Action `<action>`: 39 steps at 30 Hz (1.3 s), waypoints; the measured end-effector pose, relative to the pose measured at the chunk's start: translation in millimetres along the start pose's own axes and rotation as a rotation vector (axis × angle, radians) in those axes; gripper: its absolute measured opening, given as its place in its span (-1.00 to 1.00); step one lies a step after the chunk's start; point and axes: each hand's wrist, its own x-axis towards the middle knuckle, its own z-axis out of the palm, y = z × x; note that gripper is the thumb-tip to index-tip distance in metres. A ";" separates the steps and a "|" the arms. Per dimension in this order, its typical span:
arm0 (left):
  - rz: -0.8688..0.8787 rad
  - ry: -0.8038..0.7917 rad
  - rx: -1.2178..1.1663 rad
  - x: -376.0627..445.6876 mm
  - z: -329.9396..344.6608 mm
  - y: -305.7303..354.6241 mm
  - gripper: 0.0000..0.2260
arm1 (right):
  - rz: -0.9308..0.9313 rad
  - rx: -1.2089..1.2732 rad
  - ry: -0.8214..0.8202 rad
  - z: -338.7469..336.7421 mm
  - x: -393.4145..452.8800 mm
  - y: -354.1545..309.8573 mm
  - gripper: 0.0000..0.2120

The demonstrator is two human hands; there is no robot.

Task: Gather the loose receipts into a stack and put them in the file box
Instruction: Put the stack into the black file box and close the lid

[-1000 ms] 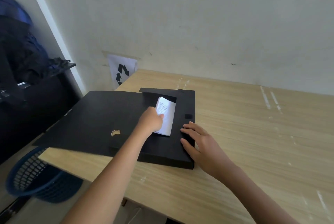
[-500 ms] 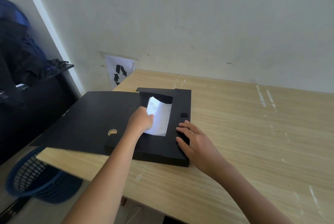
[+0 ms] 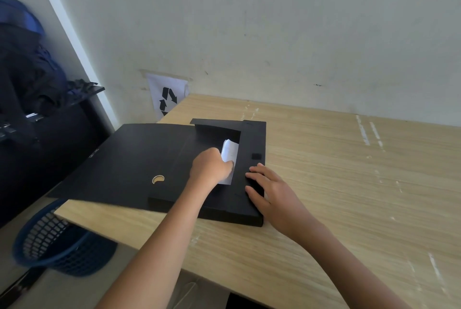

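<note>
A black file box (image 3: 252, 139) lies open and flat on the left part of a wooden table (image 3: 349, 184), its big lid (image 3: 129, 159) folded out to the left over the table's edge. Inside the box is a stack of white receipts (image 3: 230, 152), partly hidden by my left hand (image 3: 210, 167), which is closed on the stack's left edge. My right hand (image 3: 268, 189) lies flat with fingers spread on the box's right flap near the front corner.
A blue plastic basket (image 3: 50, 246) stands on the floor under the table's left corner. A recycling sign (image 3: 168, 95) hangs on the wall behind the table. Dark bags and a black rack (image 3: 30, 99) fill the far left.
My left hand has pushed the receipts to the right and deeper into the box, so less paper shows. My right hand has stayed on the flap.
</note>
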 end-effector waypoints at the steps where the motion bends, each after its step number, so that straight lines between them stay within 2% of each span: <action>1: 0.014 0.005 -0.001 -1.8 0.5 1.5 -0.70 | 0.000 -0.001 -0.001 -0.3 -0.1 -0.7 -0.56; 7: 0.067 -0.068 -0.015 -13.4 -12.2 -11.5 -0.54 | 0.009 -0.084 -0.021 -4.3 -0.6 -8.6 -0.57; 10: 0.100 0.109 -0.046 -31.5 -30.5 -34.4 -0.54 | -0.037 -0.206 -0.014 -0.9 2.7 -27.9 -0.57; 14: 0.098 0.388 -0.113 -61.0 -51.5 -82.3 -0.58 | -0.144 -0.185 -0.077 24.1 9.4 -72.1 -0.53; 19: -0.073 0.490 -0.016 -95.0 -62.7 -153.3 -0.59 | -0.266 -0.314 -0.163 60.8 14.8 -107.9 -0.46; 24: -0.385 0.431 0.035 -103.3 -53.2 -206.8 -0.45 | -0.272 -0.442 -0.109 71.2 13.8 -104.7 -0.51; 28: -0.486 0.410 0.060 -96.1 -52.4 -212.7 -0.40 | -0.253 -0.445 -0.109 72.5 16.2 -102.7 -0.51; 32: -0.566 0.437 -0.029 -81.5 -58.2 -217.0 -0.40 | -0.248 -0.249 -0.130 63.1 17.9 -103.0 -0.53; 34: -0.549 0.506 -0.139 -74.5 -60.7 -219.8 -0.41 | -0.202 -0.195 -0.071 51.6 19.1 -94.5 -0.57; 36: -0.498 0.630 -0.335 -71.1 -62.2 -220.5 -0.38 | -0.202 -0.310 0.028 41.9 20.7 -81.2 -0.63; 39: -0.368 0.804 -0.744 -73.0 -67.4 -212.2 -0.26 | -0.183 -0.232 -0.001 40.0 17.7 -73.2 -0.66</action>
